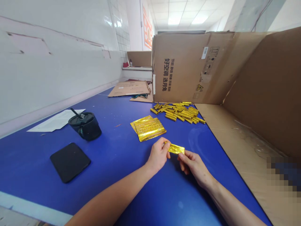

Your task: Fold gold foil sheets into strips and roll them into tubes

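Between my two hands a narrow gold foil strip is held a little above the blue table. My left hand pinches its left end, and my right hand grips the right end between thumb and fingers. Just beyond my left hand lie flat gold foil sheets, overlapping, with embossed marks on the top one. Farther back, a loose pile of narrow gold pieces rests against the foot of the cardboard.
A dark lidded mug stands at the left, with white paper behind it and a black square pad nearer me. Tall cardboard walls the back and right. Flat cardboard lies at the far left.
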The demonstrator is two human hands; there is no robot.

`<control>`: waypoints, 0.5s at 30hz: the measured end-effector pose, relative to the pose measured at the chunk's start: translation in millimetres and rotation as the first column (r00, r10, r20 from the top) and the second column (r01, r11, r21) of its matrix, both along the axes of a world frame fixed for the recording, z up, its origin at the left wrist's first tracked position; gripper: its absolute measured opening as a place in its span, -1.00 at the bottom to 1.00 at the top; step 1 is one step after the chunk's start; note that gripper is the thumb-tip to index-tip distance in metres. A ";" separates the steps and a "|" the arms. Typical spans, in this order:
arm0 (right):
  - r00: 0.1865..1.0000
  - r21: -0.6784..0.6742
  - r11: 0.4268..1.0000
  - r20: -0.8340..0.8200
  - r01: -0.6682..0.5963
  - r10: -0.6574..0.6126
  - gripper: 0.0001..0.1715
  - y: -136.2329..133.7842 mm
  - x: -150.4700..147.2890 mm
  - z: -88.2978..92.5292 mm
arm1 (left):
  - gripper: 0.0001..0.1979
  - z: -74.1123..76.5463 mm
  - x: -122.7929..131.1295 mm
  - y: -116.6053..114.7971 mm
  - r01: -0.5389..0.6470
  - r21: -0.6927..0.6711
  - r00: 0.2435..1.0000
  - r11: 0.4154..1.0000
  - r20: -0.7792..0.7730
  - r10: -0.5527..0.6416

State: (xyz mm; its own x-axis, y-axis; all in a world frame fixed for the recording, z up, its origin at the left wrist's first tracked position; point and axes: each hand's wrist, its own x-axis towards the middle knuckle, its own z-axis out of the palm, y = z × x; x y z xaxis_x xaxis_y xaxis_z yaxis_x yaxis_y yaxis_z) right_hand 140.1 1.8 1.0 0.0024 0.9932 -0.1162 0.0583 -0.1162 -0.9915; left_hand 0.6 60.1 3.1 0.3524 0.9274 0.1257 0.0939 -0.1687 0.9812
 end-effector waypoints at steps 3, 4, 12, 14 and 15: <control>1.000 -0.004 1.000 0.025 -0.001 0.002 -0.58 0.4 0.6 -0.4 | -0.80 -1.0 1.5 -1.0 0.014 0.013 1.000 1.000 -0.024 -0.014; 0.999 0.003 1.000 0.042 0.006 -0.007 -0.57 0.6 1.3 -0.8 | -0.79 -0.5 1.5 -1.0 0.023 0.014 0.999 1.000 -0.036 -0.023; 0.973 0.039 0.993 0.210 -0.108 0.097 -0.56 0.6 4.6 1.9 | -0.85 11.8 -3.6 -3.5 0.159 0.275 0.961 0.948 -0.262 -0.085; 0.968 0.031 0.989 0.211 -0.147 0.137 -0.55 -0.8 2.9 2.7 | -0.84 10.6 -2.8 -4.9 0.213 0.272 0.946 0.939 -0.299 -0.128; 0.967 0.029 0.987 0.209 -0.156 0.146 -0.55 -1.5 2.2 2.9 | -0.84 9.3 -2.2 -4.8 0.218 0.255 0.944 0.942 -0.301 -0.137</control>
State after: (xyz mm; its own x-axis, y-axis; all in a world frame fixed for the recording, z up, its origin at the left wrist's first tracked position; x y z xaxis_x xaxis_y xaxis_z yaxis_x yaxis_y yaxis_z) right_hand 142.3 0.3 3.9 -0.1290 0.9880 -0.0846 0.2746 -0.0464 -0.9604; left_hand -1.6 55.3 12.3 0.5662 0.7866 0.2463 0.2956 -0.4727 0.8301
